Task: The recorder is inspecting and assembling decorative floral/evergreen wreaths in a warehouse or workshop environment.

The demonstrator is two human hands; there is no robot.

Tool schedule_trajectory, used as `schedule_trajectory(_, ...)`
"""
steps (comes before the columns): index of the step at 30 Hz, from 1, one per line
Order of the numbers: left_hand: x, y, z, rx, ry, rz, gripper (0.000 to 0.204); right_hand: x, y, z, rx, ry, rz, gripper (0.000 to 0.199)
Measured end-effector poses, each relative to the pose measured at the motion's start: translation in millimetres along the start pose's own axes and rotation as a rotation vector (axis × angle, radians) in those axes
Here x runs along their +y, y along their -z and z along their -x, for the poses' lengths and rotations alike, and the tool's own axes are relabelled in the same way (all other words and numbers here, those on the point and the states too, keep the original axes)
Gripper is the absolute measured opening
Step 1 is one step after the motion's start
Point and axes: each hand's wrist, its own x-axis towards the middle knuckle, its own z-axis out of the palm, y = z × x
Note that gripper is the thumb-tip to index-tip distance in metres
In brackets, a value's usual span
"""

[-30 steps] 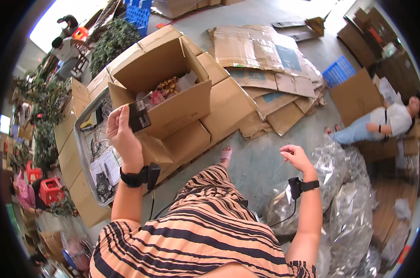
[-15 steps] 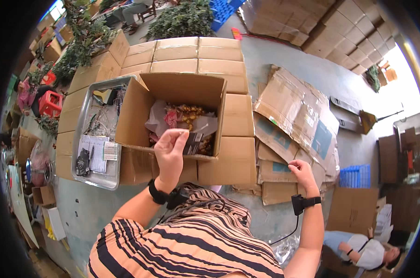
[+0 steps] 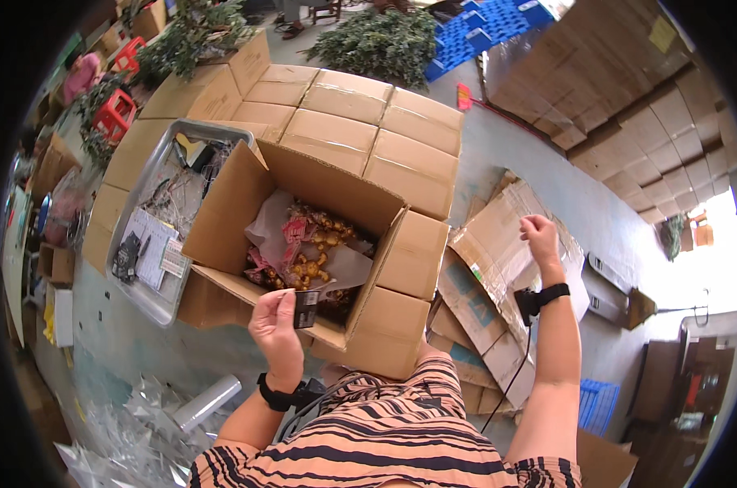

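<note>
My left hand pinches a small black card tag between thumb and fingers, at the near edge of an open cardboard box. Inside the box lie shiny gold ornaments that look like bunched beads, with a pink-red patterned piece and whitish wrapping sheet. Off to the right, my right hand is raised above flattened cardboard, its fingers closed. Whether something thin is between those fingers is too small to make out. Black bands with small devices sit on both wrists.
Left of the box, a metal tray holds papers, a black pouch and wiry bits. Closed cartons form the work surface. Flattened cardboard lies at right, near a pallet jack. Clear plastic film and a roll lie lower left.
My right hand has moved up and away from my body. The left hand, with the tag, has come down to the box's near edge. The whole view has turned.
</note>
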Motion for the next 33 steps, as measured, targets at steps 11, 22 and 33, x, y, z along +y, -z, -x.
schedule_trajectory(11,8.8,-158.6,42.2,-0.019,-0.606,-0.455,0.003,162.7,-22.5,-213.8,0.015,0.116,0.078,0.038)
schedule_trajectory(22,-269.5,-354.2,-88.6,-0.161,-0.020,-0.491,0.012,257.6,-46.7,-285.1,-0.129,0.159,0.199,0.049)
schedule_trajectory(33,-406.3,-322.6,-188.4,-0.113,-0.483,-1.101,0.007,264.5,-100.1,-372.6,-0.230,0.082,0.108,0.040)
